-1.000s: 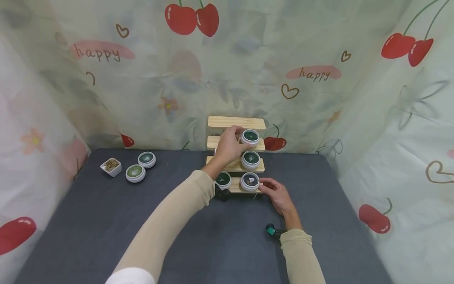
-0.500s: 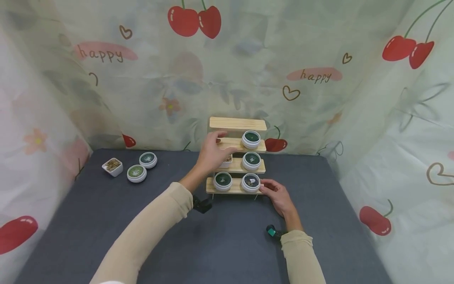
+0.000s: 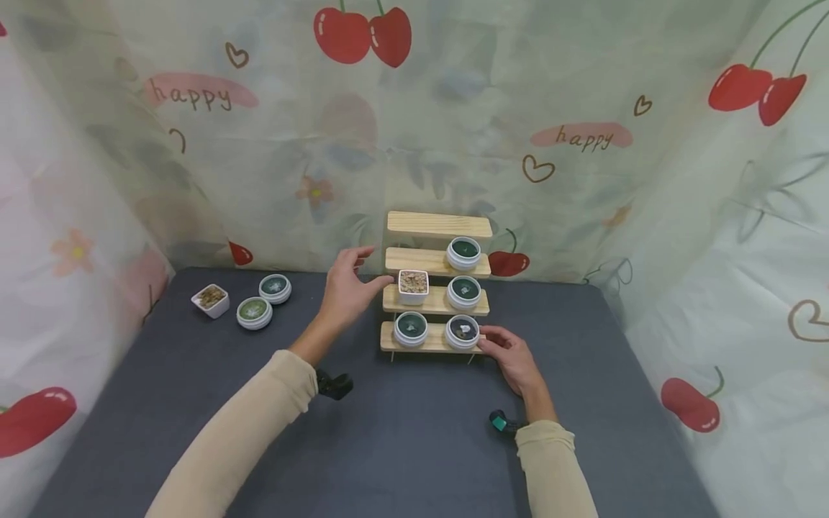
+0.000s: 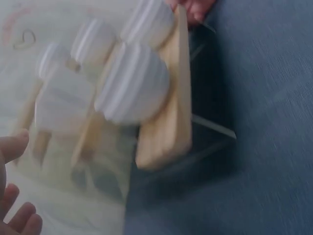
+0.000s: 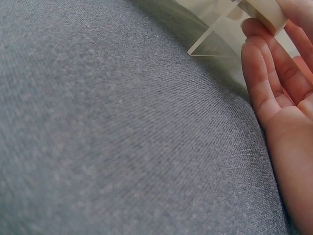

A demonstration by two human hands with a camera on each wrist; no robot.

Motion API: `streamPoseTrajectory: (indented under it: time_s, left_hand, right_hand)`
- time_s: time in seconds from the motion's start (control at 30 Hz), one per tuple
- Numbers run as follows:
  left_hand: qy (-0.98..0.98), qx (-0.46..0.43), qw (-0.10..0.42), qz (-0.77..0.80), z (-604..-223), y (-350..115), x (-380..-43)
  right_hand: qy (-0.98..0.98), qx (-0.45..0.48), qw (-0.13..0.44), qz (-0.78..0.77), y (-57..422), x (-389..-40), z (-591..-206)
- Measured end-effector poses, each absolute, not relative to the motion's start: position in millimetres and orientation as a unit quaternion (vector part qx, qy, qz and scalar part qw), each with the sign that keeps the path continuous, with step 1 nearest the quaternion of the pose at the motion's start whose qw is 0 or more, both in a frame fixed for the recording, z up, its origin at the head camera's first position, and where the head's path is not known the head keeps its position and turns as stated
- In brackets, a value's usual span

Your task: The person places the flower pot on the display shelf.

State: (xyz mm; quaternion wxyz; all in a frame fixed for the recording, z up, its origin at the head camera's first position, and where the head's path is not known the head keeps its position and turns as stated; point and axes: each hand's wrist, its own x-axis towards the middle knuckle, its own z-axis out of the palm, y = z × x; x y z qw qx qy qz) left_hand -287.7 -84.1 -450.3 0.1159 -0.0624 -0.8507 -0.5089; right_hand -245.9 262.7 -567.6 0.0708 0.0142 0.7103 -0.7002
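Observation:
A wooden tiered rack (image 3: 439,224) stands at the back of the table. My left hand (image 3: 345,293) is left of it, fingers spread and holding nothing, thumb near a square white dish (image 3: 413,283) of brown bits on the second tier from the bottom. My right hand (image 3: 513,362) pinches the right end of the bottom tier, whose wooden end (image 5: 266,14) shows between thumb and fingers in the right wrist view. Round white jars with dark green tops sit on the rack: one (image 3: 464,252) above, one (image 3: 463,291) beside the dish, one (image 3: 411,328) at bottom left. A dark-topped jar (image 3: 463,331) is nearest my right hand.
On the left of the dark table (image 3: 414,432) lie a tilted square dish (image 3: 211,299) of brown bits, a light green-topped jar (image 3: 254,312) and a dark-topped jar (image 3: 275,288). A patterned cloth (image 3: 453,144) hangs close behind the rack.
My left hand has let go of the upper right jar and drawn back to the left, uncovering the square dish and the lower left jar. My right hand has kept its place.

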Motion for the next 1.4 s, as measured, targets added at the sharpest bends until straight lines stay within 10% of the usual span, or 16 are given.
streamPoseTrajectory:
  time_s: [1.4]
  left_hand:
    - [-0.833, 0.101, 0.303, -0.451, -538, -243, -241]
  right_hand:
    - [0.713, 0.020, 0.072, -0.697, 263, -246, -567]
